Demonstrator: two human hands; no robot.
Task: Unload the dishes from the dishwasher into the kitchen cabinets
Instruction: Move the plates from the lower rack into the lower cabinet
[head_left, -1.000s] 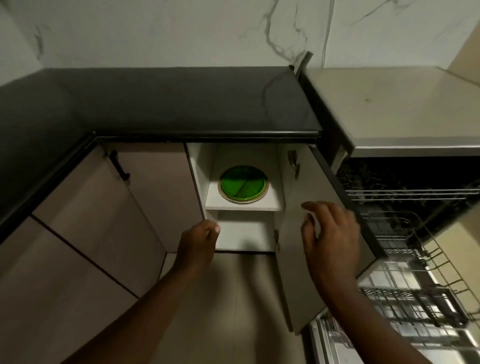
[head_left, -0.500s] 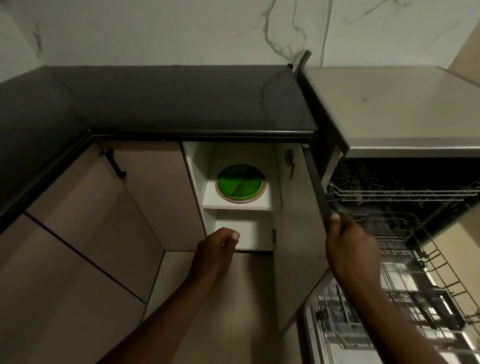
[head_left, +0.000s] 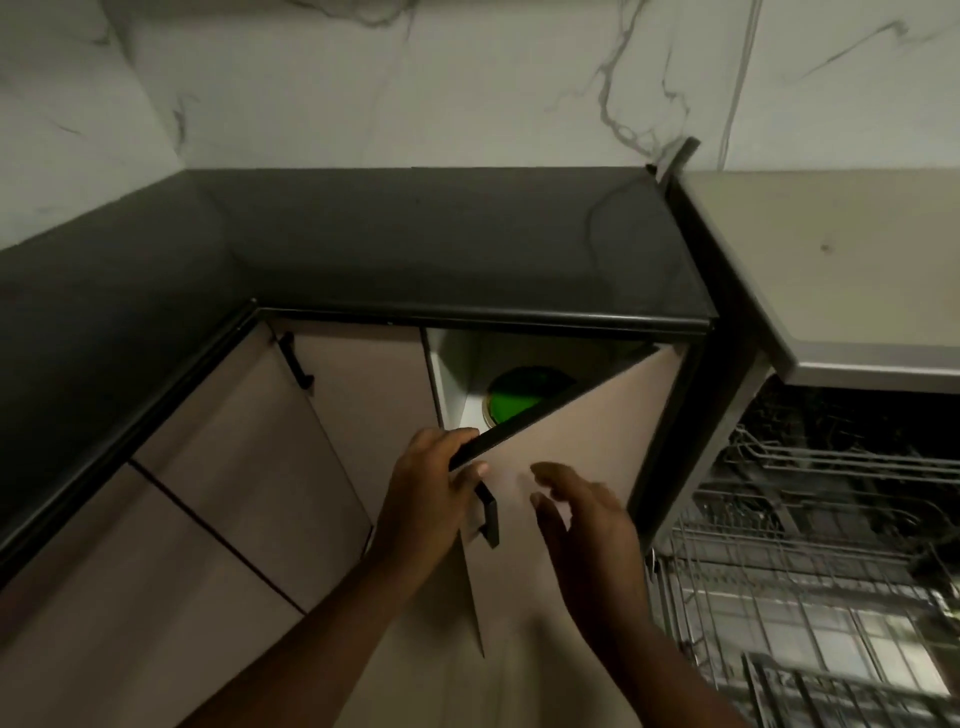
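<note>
Left hand (head_left: 426, 483) curls over the top edge of the half-shut door (head_left: 566, 441); right hand (head_left: 587, 525) spread, empty, just beside it. Green plate (head_left: 519, 397) on the shelf inside, partly hidden. Looks light, rigid, maybe slick: grip at rim. Dishwasher rack (head_left: 810, 561) right.

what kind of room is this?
Most likely a home kitchen: a dark countertop runs around a corner over beige base cabinets, a green plate sits inside the cabinet behind the half-shut cabinet door, and an open dishwasher with wire racks stands at right.
</note>
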